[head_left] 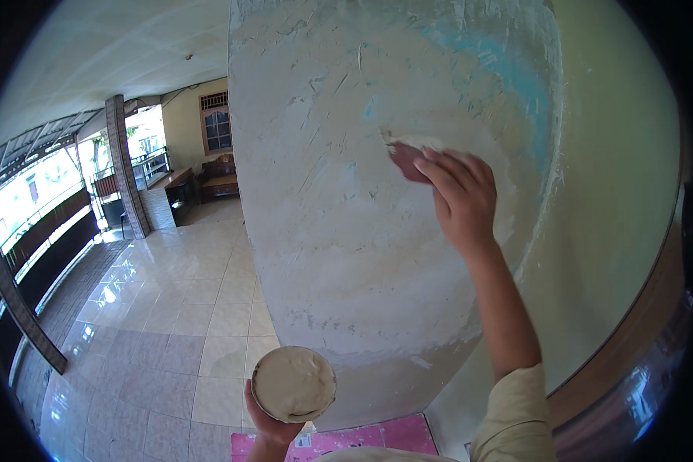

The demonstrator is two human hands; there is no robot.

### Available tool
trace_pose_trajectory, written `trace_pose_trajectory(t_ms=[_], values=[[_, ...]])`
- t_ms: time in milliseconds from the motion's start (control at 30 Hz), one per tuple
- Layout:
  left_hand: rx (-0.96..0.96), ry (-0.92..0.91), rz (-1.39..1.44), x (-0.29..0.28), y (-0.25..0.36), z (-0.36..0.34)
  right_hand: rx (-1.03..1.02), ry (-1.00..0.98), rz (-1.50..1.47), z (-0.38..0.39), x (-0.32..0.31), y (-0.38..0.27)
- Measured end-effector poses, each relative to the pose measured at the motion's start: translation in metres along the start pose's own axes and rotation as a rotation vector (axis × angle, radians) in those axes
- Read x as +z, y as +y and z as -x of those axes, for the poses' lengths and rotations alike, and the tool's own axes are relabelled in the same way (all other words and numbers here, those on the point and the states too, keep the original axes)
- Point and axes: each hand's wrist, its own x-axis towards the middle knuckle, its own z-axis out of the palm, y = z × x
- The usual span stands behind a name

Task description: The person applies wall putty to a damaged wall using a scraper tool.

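Scraper (410,163) at the wall (346,246), paste (294,379) held low

The right hand (466,191) pinches the reddish scraper, probably light and flexible, best gripped along its back edge. The left hand (269,426) cups 1 round tub (333,393), likely weighted by soft paste; support it underneath.

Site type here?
Probably a home's covered porch or terrace: glossy tiled floor, a pillar toward the open, daylit side, and a brown bench below a window.
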Motion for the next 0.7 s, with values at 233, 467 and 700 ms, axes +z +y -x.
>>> trace_pose_trajectory(t_ms=[233, 467, 700], values=[[0.012, 0.025, 0.088, 0.008, -0.008, -0.003, 0.661, 0.046, -0.621, 0.122, -0.052, -0.110], [0.008, -0.072, 0.139, 0.036, -0.014, -0.015, 1.246, -0.196, -1.029, 0.191, -0.066, -0.125], [0.021, -0.085, 0.190, 0.045, -0.030, -0.025, 1.102, -0.300, -1.280, 0.183, -0.085, -0.121]])
